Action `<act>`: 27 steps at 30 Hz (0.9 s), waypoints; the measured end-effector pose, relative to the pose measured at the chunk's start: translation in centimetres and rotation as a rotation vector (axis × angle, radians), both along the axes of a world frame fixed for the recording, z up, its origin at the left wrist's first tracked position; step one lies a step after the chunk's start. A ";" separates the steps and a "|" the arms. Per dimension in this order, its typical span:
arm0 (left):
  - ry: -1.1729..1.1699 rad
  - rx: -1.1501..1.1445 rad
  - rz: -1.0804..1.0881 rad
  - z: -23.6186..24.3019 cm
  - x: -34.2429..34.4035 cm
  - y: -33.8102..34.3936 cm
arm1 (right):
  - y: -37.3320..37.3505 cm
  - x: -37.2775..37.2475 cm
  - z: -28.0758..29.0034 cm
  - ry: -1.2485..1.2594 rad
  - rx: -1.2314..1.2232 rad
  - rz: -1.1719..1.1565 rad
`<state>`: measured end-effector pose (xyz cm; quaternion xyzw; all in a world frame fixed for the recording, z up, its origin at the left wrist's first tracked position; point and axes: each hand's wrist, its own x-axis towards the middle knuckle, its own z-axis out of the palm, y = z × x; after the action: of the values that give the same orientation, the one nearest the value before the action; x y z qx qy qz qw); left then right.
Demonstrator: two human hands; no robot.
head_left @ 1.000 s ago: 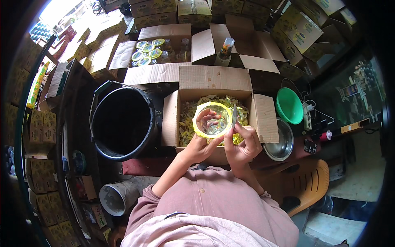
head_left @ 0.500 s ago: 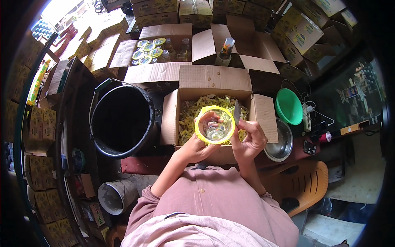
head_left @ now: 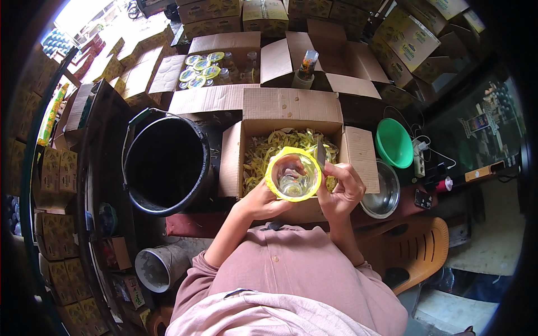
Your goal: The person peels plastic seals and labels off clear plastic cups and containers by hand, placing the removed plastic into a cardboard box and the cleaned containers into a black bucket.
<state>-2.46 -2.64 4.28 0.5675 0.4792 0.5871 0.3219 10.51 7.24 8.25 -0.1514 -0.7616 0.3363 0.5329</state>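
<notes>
My left hand (head_left: 262, 200) is wrapped round a clear cup (head_left: 292, 183) with a bright yellow band along its rim. The cup is tilted, so its round top faces me, and its fingers show through the wall. My right hand (head_left: 343, 193) pinches a thin dark blade (head_left: 321, 153) beside the right side of that rim; its handle is hidden in the fingers. Both hands are over the near side of an open cardboard box (head_left: 292, 105), which holds a heap of curled yellow strips (head_left: 269, 144).
A black bucket (head_left: 130, 185) stands left of the box. To the right are a green bowl (head_left: 394, 143) and a metal bowl (head_left: 386, 204). Behind, another carton (head_left: 224, 42) holds several yellow-topped cups (head_left: 211, 72). An orange plastic chair (head_left: 428, 246) is at my right.
The cup has shifted slightly toward me and tipped a little in my left hand. My right hand keeps the blade beside the rim, almost unmoved.
</notes>
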 end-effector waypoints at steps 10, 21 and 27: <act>-0.074 0.035 -0.035 0.6 -0.2 -0.1 | 0.2 0.3 0.0 -0.033 0.027 0.033; -0.016 0.006 0.011 1.1 -0.4 0.4 | 0.1 0.2 0.1 -0.056 0.071 0.021; -0.076 0.079 0.149 0.1 0.2 0.7 | 0.4 -0.2 -0.6 -0.027 0.057 -0.005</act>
<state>-2.28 -1.91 4.33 0.5199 0.4839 0.6490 0.2726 10.34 7.68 7.62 -0.1427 -0.7774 0.3112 0.5277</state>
